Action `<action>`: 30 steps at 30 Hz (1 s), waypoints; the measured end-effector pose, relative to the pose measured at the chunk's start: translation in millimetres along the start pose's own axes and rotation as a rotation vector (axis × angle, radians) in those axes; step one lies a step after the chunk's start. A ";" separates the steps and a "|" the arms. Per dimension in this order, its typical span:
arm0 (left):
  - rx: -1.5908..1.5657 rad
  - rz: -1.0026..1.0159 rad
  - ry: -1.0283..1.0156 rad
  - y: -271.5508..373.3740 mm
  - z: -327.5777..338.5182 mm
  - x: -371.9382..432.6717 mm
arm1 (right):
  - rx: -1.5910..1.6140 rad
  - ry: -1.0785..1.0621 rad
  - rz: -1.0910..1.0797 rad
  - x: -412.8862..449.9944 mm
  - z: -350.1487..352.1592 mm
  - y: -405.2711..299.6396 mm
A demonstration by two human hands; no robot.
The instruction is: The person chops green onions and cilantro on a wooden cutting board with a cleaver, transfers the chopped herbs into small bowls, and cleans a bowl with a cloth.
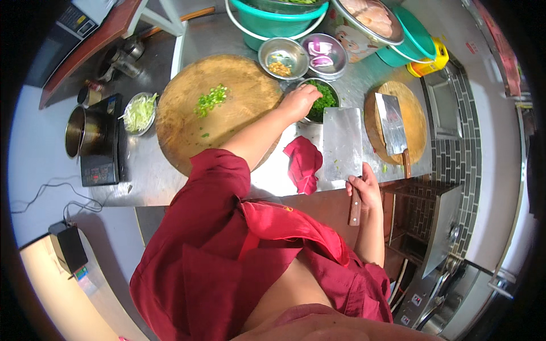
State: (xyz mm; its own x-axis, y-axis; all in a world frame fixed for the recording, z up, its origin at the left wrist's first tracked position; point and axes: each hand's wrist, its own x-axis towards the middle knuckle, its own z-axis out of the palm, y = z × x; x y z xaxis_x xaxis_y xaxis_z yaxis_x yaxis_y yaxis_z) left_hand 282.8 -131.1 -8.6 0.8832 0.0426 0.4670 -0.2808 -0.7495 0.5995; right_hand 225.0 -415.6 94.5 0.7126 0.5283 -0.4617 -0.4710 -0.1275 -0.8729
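Observation:
My left hand [302, 101] is stretched over the near left rim of a metal bowl [338, 94] of finely chopped greens [325, 97]. Its fingertips reach down to the greens, and what lies under them is hidden. My right hand [366, 186] grips the wooden handle of a broad cleaver [342, 143], whose blade points away from me at the counter's front edge. Between blade and forearm lies a crumpled dark red cloth [304, 162]. Sliced green onion [212, 100] is heaped on the large round wooden chopping board [179, 128] under my left arm.
A second cleaver [391, 123] lies on a smaller round board [411, 98] at right. Behind stand bowls of minced garlic [280, 68] and onion pieces [320, 61], green buckets [273, 23], and a container of raw meat [370, 19]. Shredded vegetable [139, 113] and a pot [87, 132] on an induction cooker [100, 170] are left.

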 end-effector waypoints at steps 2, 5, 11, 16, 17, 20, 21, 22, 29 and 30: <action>-0.132 -0.050 0.050 -1.0 -20.0 -14.6 | 0.013 0.057 -0.007 -1.0 11.8 4.9; -0.132 -0.172 0.051 5.5 -86.7 -50.9 | 0.009 0.022 0.042 7.1 30.9 26.3; 0.096 -0.131 0.195 -89.9 -162.1 -134.4 | -0.004 -0.079 0.030 60.8 95.4 63.7; 0.178 -0.156 0.234 -106.6 -187.7 -140.0 | -0.169 -0.062 0.029 95.3 139.9 63.6; 0.167 -0.181 0.210 -108.8 -188.1 -137.0 | -0.172 -0.061 0.029 98.8 149.5 61.3; 0.154 -0.260 0.080 -113.7 -183.4 -126.3 | -0.193 -0.050 0.029 108.6 170.8 66.8; 0.151 -0.263 0.086 -114.4 -182.2 -123.0 | -0.200 -0.051 0.029 110.1 178.7 66.6; 0.145 -0.248 0.015 -114.7 -180.7 -119.9 | -0.191 -0.023 0.032 110.8 186.9 66.3; 0.130 -0.158 -0.141 -115.3 -173.1 -122.1 | -0.211 -0.086 0.009 126.2 204.6 63.5; 0.097 -0.164 -0.129 -112.9 -171.0 -123.7 | -0.225 -0.127 0.029 129.1 203.9 64.2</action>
State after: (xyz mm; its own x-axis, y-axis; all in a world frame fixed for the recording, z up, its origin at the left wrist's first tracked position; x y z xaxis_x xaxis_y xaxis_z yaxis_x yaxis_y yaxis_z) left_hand 141.0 61.2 -22.9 0.9564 0.0890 0.2783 -0.0978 -0.8001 0.5918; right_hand 180.7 -184.4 11.1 0.6225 0.6213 -0.4759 -0.3527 -0.3200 -0.8793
